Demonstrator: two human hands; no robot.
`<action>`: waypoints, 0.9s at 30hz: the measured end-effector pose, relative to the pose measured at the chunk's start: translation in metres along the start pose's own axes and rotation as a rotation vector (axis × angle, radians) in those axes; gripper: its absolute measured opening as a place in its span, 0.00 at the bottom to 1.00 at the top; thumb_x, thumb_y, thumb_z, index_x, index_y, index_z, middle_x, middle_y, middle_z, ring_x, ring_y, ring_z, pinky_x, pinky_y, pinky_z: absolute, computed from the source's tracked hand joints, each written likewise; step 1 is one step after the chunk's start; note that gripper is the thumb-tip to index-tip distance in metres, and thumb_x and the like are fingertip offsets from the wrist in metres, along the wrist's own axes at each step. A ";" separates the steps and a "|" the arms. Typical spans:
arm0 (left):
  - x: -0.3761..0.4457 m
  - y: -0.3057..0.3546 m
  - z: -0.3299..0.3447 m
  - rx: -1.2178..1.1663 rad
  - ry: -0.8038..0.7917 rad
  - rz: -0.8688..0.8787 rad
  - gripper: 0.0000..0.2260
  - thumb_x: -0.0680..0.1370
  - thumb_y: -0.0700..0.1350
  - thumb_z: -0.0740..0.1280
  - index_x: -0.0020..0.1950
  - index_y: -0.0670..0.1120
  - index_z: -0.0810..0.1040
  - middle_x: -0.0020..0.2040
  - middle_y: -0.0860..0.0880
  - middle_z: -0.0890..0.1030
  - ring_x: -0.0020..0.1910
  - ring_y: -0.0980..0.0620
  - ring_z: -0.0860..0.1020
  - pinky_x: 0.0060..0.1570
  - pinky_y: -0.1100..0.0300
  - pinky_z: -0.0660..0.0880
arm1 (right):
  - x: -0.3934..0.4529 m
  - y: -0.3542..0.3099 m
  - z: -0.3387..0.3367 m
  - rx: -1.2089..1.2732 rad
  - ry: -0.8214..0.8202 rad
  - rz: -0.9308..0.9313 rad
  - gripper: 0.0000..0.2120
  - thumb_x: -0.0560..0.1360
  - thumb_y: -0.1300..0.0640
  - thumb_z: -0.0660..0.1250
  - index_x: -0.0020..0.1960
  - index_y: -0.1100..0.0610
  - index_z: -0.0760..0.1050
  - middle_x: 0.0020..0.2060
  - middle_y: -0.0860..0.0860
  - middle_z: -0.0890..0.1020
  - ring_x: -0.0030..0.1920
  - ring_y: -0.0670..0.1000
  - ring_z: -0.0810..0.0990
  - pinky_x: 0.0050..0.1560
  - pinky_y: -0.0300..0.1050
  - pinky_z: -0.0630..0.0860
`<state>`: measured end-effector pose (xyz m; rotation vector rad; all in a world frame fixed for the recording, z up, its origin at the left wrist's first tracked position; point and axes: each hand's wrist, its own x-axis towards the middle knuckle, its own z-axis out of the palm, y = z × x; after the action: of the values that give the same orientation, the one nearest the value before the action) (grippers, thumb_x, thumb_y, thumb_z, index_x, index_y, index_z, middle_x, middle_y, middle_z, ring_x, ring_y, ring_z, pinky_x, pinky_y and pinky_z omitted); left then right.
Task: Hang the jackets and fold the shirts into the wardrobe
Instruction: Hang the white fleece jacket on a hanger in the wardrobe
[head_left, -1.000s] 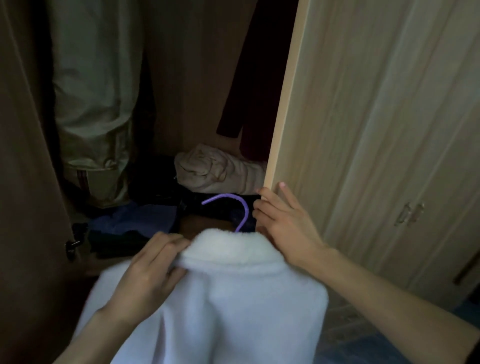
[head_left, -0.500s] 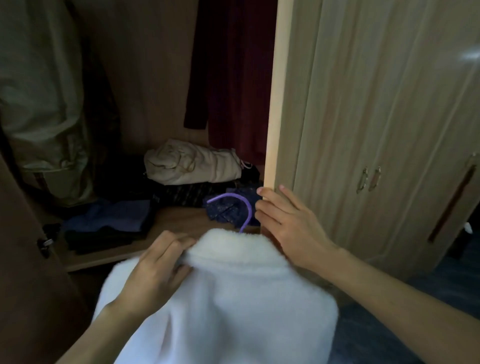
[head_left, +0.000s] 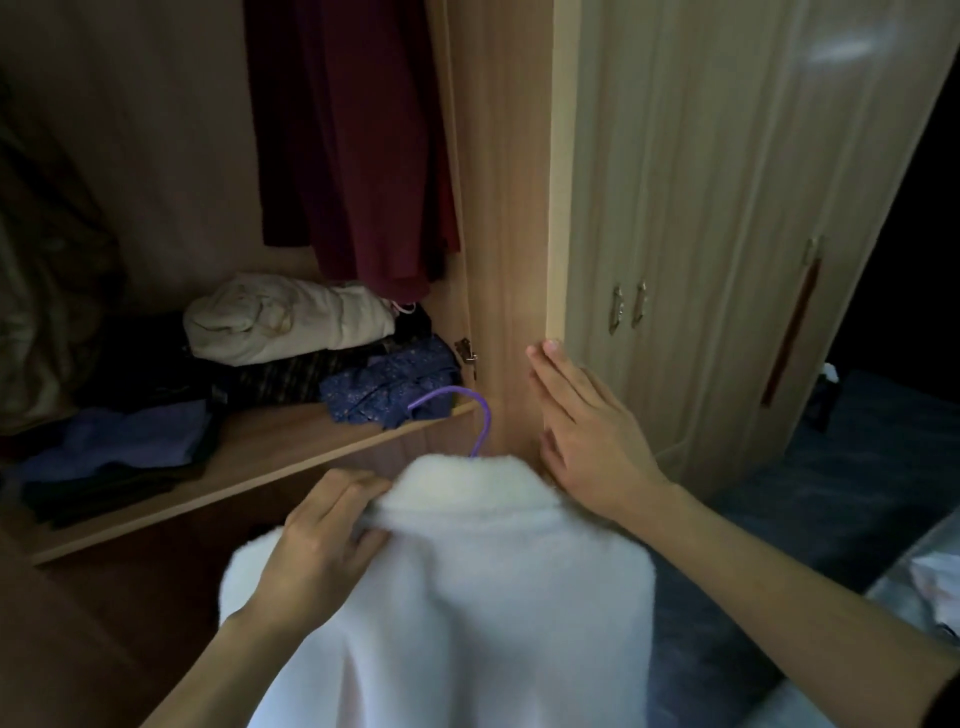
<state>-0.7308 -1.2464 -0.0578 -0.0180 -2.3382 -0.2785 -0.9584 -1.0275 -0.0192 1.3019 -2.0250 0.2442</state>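
Nearest to the camera, a white fleece jacket (head_left: 457, 597) is held up in front of the open wardrobe (head_left: 498, 208). It is already placed on a purple hanger (head_left: 467, 410), of which only the hook is seen above the collar. The collar is gripped by the left hand (head_left: 317, 545): the fingers (head_left: 343, 488) are curled over its edge, with the thumb below on the cloth. The right hand (head_left: 587, 441) holds nothing; its fingers are straight and are laid flat against the edge of the wardrobe door (head_left: 556, 182), just beside the collar.

Further in, a shelf (head_left: 270, 462) is seen with folded clothes: a blue patterned cloth (head_left: 389, 384) near the hook, a cream bundle (head_left: 291, 322) on top of a dark pile, and a flat blue piece (head_left: 130, 436) at the left. Above them a dark red garment (head_left: 353, 145) is hung. The rail is not in view.

Several risks can be judged from here. The jacket is carried by the collar only, so the hanger may slip out of the neck when it is lifted. The hook is close to the patterned cloth and could catch it and pull it off the shelf. The inside is dark, so the rail may be missed. If the door swings back, the sleeve could be trapped.
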 end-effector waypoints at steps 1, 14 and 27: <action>0.004 0.002 0.003 -0.005 0.009 0.014 0.14 0.74 0.46 0.67 0.57 0.42 0.77 0.52 0.45 0.78 0.52 0.52 0.75 0.62 0.74 0.63 | -0.004 0.006 -0.002 -0.007 -0.016 0.030 0.38 0.72 0.55 0.68 0.78 0.62 0.57 0.79 0.54 0.52 0.80 0.53 0.46 0.78 0.50 0.49; 0.052 0.011 0.011 -0.020 0.141 0.121 0.15 0.73 0.42 0.67 0.59 0.44 0.74 0.52 0.45 0.77 0.52 0.48 0.75 0.57 0.64 0.69 | -0.034 0.051 0.007 0.178 -0.140 0.427 0.35 0.80 0.51 0.63 0.79 0.59 0.50 0.80 0.54 0.47 0.79 0.52 0.45 0.76 0.57 0.59; 0.060 -0.010 0.007 0.019 0.187 0.096 0.14 0.72 0.42 0.64 0.58 0.45 0.73 0.54 0.47 0.76 0.52 0.47 0.76 0.55 0.58 0.72 | -0.040 0.012 -0.004 0.541 -0.168 0.303 0.36 0.78 0.32 0.50 0.79 0.47 0.44 0.80 0.43 0.44 0.78 0.40 0.42 0.76 0.44 0.48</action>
<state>-0.7790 -1.2592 -0.0227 -0.0905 -2.1466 -0.2020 -0.9568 -0.9909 -0.0403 1.3502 -2.3987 0.9004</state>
